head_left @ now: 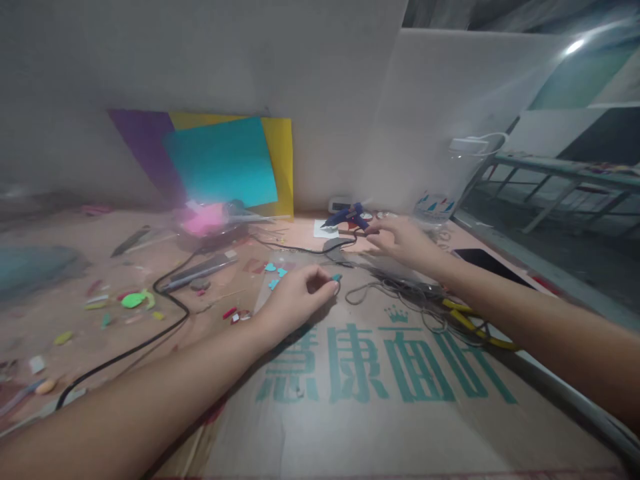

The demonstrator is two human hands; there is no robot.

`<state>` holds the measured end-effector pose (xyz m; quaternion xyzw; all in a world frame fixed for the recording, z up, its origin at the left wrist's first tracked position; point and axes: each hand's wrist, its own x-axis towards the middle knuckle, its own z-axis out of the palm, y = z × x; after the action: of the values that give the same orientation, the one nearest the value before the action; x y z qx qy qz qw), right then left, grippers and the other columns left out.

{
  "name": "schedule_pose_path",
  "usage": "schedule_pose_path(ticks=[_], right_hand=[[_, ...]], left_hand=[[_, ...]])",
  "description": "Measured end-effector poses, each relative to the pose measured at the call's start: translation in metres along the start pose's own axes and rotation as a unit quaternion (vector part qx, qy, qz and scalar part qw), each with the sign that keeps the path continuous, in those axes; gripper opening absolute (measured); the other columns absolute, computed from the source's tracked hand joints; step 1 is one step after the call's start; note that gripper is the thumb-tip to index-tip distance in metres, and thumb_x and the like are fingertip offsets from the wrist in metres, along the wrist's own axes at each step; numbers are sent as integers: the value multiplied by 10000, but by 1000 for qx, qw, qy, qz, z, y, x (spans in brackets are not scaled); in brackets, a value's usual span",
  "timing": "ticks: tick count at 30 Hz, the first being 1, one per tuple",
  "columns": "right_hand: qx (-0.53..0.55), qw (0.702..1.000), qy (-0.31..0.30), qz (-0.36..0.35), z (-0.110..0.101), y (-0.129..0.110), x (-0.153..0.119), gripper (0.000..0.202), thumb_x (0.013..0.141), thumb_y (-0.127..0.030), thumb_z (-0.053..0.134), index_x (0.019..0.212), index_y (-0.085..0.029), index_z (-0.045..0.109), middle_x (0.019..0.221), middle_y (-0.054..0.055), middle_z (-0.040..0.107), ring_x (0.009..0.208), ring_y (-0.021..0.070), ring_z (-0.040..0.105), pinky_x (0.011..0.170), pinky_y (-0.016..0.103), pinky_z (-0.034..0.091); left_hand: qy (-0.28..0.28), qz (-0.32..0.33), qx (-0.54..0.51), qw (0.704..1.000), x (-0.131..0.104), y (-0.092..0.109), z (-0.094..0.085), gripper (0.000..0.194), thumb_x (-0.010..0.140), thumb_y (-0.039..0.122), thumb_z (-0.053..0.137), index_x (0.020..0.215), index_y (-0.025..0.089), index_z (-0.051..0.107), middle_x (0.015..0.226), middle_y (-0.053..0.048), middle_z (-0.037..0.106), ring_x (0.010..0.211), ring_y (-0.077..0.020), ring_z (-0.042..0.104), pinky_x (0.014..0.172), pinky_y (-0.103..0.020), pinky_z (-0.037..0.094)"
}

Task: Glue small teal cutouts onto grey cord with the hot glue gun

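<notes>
My left hand (303,293) is over the middle of the printed board (350,427), its thumb and fingers pinched on a small teal piece (337,277). Several small blue pieces (271,267) lie just left of that hand. Farther back, my right hand (400,241) reaches to the handle end of a blue glue gun (345,216), which rests over a white square (325,229). The fingertips are at the handle, but whether they grip it is blurred.
Sheets of blue (225,163), yellow and purple stand against the wall. Tangled cord (425,300) and yellow-handled scissors (475,327) lie under my right forearm. A black cable (125,353) crosses the scraps at left. A plastic cup (435,207) stands back right.
</notes>
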<state>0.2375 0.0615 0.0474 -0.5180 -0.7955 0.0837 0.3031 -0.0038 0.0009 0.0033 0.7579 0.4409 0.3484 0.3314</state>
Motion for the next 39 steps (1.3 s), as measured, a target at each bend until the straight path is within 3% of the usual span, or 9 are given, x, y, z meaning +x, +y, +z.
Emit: schedule_pose_path(ticks=[3, 5, 9, 14, 21, 27, 30, 34, 39], right_hand=[[103, 994, -42, 16, 16, -29, -23, 287, 873, -387, 505, 938, -184, 698, 1007, 77, 700, 960, 220, 629, 887, 364, 457], [214, 974, -62, 44, 31, -39, -35, 269, 867, -387, 519, 901, -174, 681, 947, 72, 701, 912, 200, 646, 828, 334, 490], [399, 904, -78, 133, 54, -42, -50, 244, 830, -381, 585, 969, -196, 662, 881, 52, 701, 817, 178, 669, 737, 325, 527], [464, 868, -95, 149, 60, -44, -59, 180, 753, -312, 674, 904, -216, 695, 811, 17, 700, 776, 163, 668, 787, 346, 531], [412, 900, -69, 128, 57, -49, -60, 146, 761, -327, 662, 833, -200, 664, 749, 0, 676, 734, 148, 649, 725, 306, 529], [353, 930, -57, 87, 51, -51, -58, 154, 804, -331, 620, 837, -180, 626, 707, -19, 643, 620, 102, 597, 595, 232, 481], [330, 940, -44, 72, 49, -53, -58, 153, 817, -328, 603, 842, -178, 616, 729, -15, 638, 630, 102, 592, 605, 234, 479], [351, 933, -33, 66, 52, -49, -59, 147, 841, -333, 562, 850, -187, 579, 725, -12, 622, 668, 121, 607, 639, 258, 493], [309, 948, -41, 63, 55, -42, -59, 160, 862, -348, 530, 869, -191, 557, 777, 9, 648, 720, 144, 632, 662, 271, 492]], left_hand=[[2, 8, -15, 1000, -1, 4, -1, 199, 841, 357, 522, 773, 180, 586, 748, -9, 677, 708, -157, 615, 653, -258, 452], [7, 10, -12, 1000, -1, 4, -1, 186, 844, 342, 526, 771, 181, 582, 748, -2, 679, 714, -150, 618, 664, -252, 450], [10, 5, -4, 1000, -1, 2, -1, 194, 851, 351, 522, 784, 183, 591, 767, 1, 683, 723, -152, 620, 666, -255, 445], [13, 1, 13, 1000, -1, 3, -1, 211, 844, 368, 541, 773, 180, 605, 761, 2, 673, 732, -155, 611, 661, -251, 442], [3, 7, 6, 1000, -1, 2, 0, 215, 847, 378, 557, 792, 178, 613, 786, -6, 676, 751, -162, 621, 679, -261, 465], [-107, 18, -144, 984, 2, -10, 5, 369, 868, 360, 555, 1189, 186, 505, 970, -54, 690, 917, -197, 657, 765, -303, 514], [-139, -1, -124, 982, 2, -12, 5, 335, 880, 400, 527, 1125, 176, 571, 857, -41, 688, 806, -184, 668, 713, -291, 510], [-106, -28, -82, 991, 2, -10, 4, 298, 885, 429, 499, 926, 171, 641, 670, -7, 651, 663, -151, 631, 621, -254, 469], [-44, -30, -48, 997, 2, -4, 2, 296, 889, 401, 483, 835, 166, 655, 684, -14, 671, 646, -140, 600, 613, -243, 444]])
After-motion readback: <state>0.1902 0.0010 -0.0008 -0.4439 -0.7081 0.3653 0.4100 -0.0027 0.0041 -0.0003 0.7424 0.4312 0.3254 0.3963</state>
